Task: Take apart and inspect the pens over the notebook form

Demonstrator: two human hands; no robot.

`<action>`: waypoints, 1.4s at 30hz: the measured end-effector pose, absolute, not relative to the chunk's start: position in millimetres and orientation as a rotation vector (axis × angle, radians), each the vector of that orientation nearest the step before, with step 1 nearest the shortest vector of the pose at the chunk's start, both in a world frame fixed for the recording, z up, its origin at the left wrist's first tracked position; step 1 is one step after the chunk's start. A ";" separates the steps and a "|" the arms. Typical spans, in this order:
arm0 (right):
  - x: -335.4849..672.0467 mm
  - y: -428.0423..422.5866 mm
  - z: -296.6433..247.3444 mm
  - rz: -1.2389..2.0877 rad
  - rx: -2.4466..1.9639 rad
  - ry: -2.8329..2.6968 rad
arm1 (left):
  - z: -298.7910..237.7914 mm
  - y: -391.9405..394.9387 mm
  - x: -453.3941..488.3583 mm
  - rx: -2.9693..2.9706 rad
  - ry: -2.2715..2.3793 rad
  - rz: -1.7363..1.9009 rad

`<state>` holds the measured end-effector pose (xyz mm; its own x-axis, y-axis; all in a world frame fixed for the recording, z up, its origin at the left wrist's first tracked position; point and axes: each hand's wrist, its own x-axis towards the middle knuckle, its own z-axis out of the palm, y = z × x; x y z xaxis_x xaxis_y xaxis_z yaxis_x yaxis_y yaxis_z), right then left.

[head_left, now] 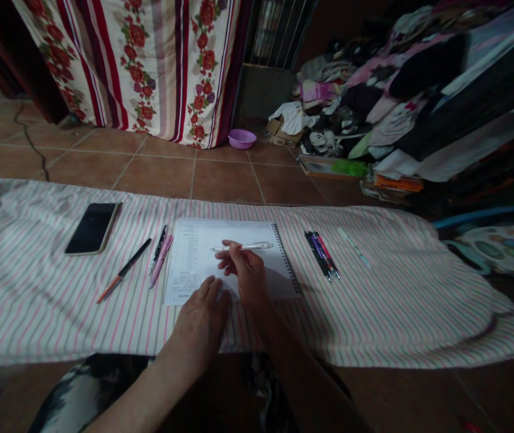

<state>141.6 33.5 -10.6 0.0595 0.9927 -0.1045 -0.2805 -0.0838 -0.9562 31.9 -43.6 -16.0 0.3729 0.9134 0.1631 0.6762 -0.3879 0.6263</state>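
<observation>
A white pen (259,245) lies level across the fingers of my right hand (248,270), pinched between thumb and finger, its tip pointing left. This hand is over the spiral notebook (247,231), whose coil runs along the right side. Printed tables and text show on the left part of the page. My left hand (205,304) lies flat at the notebook's near edge, fingers stretched forward and slightly apart, holding nothing. Left of the notebook are a pink pen (161,261), a black patterned pen (157,249) and an orange-and-black pen (124,270).
A phone (93,228) lies at the left of the striped cloth (374,319). Several dark and purple pens (322,255) and a pale green pen (354,246) are on the right. Beyond stand a floral curtain (162,72), a purple basin (241,139) and piled clothes (374,96).
</observation>
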 end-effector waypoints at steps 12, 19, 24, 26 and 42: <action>130.9 33.4 -39.1 0.950 -1.407 -1.294 | 4.1 -41.8 35.5 2.530 1.438 0.100; 130.2 32.1 -43.7 0.902 -1.430 -1.360 | 16.6 -40.5 35.7 2.479 1.427 0.020; 130.4 32.2 -42.4 0.873 -1.479 -1.396 | 15.6 -39.4 34.7 2.481 1.408 0.047; 130.2 32.2 -41.4 0.852 -1.499 -1.430 | 13.5 -38.9 34.3 2.477 1.409 0.054; 131.3 30.6 -38.8 0.694 -1.544 -1.546 | 17.8 -36.2 33.7 2.419 1.399 0.051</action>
